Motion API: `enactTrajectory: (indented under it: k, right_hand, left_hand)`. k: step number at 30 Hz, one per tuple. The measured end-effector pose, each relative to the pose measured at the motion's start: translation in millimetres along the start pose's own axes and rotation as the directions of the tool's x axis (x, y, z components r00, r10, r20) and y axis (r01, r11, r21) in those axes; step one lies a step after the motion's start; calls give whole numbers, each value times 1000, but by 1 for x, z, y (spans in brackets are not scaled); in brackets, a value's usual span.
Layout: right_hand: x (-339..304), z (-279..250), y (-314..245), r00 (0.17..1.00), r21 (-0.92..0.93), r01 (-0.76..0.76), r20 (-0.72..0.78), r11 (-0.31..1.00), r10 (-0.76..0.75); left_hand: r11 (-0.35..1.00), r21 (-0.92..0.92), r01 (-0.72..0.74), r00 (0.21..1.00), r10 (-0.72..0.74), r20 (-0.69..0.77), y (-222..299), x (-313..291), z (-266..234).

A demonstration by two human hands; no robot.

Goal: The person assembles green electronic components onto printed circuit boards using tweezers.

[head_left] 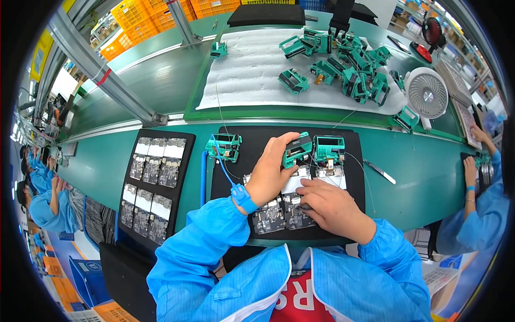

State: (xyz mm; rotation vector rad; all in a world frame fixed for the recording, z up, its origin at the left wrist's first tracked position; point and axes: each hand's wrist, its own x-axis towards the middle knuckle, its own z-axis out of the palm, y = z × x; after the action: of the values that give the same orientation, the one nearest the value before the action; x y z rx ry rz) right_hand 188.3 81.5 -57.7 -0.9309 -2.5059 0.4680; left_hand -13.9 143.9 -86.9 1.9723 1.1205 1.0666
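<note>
My left hand, with a blue wrist strap, grips a green and black plastic frame module between thumb and fingers, tilted above the boards. Bent and close together, the fingers of my right hand rest over a circuit board just below that module; what the fingertips hold, if anything, is hidden. Two more green modules stand on the black mat: one module right of my left hand, another module at the mat's left. Thin wires trail from them.
A black tray at left holds several boards with white strips. Tweezers lie right of the mat. Farther back, green modules pile on white foam, beside a white fan. A metal post rises at left. Co-workers sit on both sides.
</note>
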Motion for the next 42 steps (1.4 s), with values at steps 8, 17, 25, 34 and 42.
enactTrajectory:
  k: [8, 17, 25, 34, 42]
  right_hand:
    - [3, -2, -1, 999, -24, 33, -15, 999, -34]
    - [42, -2, 25, 994, -270, -7, -108, 963, -23]
    - [51, -1, 21, 1000, -366, 18, -10, 931, -23]
    - [57, 0, 16, 998, -413, 43, -21, 910, -57]
    - [46, -3, 9, 990, -252, 79, -97, 964, -107]
  left_hand:
    - [991, 93, -94, 996, 95, 3, -1, -4, 5]
    - [998, 5, -57, 998, 56, 25, -5, -2, -1]
    - [1000, -16, -12, 997, 13, 77, -7, 1, -3]
    - [997, 16, 81, 987, -82, 140, 2, -1, -11]
    - [974, 203, -98, 962, 145, -232, 23, -5, -98]
